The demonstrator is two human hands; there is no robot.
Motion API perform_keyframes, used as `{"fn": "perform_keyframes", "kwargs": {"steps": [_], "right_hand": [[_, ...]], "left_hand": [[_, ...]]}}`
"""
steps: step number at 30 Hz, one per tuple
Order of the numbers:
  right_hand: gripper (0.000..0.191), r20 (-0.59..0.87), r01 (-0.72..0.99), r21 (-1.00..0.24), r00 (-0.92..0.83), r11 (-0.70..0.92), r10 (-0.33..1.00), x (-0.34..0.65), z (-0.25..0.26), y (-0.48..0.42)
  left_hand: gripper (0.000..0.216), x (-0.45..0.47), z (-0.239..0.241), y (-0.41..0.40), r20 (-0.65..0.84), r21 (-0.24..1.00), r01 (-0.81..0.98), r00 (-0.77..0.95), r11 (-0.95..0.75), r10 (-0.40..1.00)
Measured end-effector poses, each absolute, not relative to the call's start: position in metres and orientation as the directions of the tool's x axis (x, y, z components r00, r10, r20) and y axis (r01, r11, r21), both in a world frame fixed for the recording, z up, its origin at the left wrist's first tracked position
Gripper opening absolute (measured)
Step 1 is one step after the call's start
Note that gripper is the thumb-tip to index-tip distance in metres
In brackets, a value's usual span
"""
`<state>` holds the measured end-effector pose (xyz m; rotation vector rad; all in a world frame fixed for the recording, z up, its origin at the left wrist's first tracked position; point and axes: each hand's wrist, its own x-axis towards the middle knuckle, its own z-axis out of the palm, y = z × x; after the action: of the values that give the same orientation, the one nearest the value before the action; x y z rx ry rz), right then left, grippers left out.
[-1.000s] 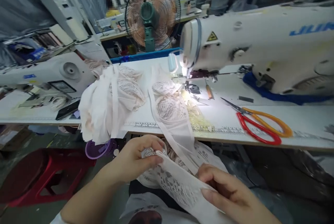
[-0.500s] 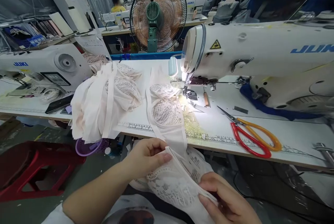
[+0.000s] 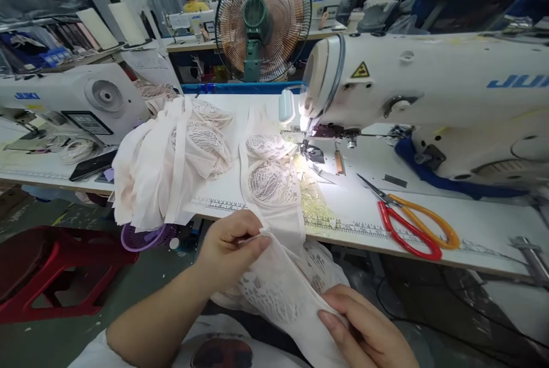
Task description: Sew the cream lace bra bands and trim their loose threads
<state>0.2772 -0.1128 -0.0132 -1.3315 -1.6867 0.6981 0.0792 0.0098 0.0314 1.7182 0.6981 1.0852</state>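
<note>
A pale pink lace garment piece [image 3: 278, 288] stretches across my lap between both hands. My left hand [image 3: 229, 248] pinches its upper edge just below the table front. My right hand [image 3: 364, 328] grips its lower end, fingers curled over the fabric. Another lace piece [image 3: 270, 176] lies on the white table [image 3: 364, 208] in front of the needle of the white sewing machine [image 3: 429, 99], its band hanging over the table edge toward my hands.
A heap of pale lace pieces [image 3: 171, 162] lies left on the table. Red-and-orange scissors [image 3: 412, 225] lie to the right. A second sewing machine [image 3: 72, 105] stands far left, a fan [image 3: 261, 19] behind. A red stool [image 3: 55, 271] and purple basket [image 3: 146, 236] are below left.
The view has shifted slightly. My left hand has risen a little with the fabric's edge, and the piece is pulled tauter between my hands.
</note>
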Motion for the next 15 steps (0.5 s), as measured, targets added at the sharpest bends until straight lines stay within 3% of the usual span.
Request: {"fn": "perform_keyframes", "kwargs": {"steps": [3,6,11,15], "right_hand": [[0.019,0.422,0.54,-0.719,-0.161,0.438,0.892,0.275,-0.011,-0.106],[0.024,0.511,0.631,-0.582,-0.207,0.513,0.834,0.278,-0.012,-0.101],[0.024,0.49,0.708,-0.475,-0.28,0.523,0.825,0.29,-0.014,-0.102],[0.024,0.438,0.706,-0.509,-0.281,0.493,0.854,0.303,-0.013,-0.106]], "left_hand": [[0.015,0.058,0.031,0.015,0.446,0.887,-0.102,0.45,-0.451,0.774],[0.013,0.036,0.03,0.02,0.436,0.892,-0.074,0.405,-0.446,0.804],[0.006,0.018,0.031,0.023,0.416,0.908,-0.065,0.261,-0.414,0.871],[0.004,0.012,0.033,0.023,0.399,0.917,-0.074,0.181,-0.392,0.899]]}}
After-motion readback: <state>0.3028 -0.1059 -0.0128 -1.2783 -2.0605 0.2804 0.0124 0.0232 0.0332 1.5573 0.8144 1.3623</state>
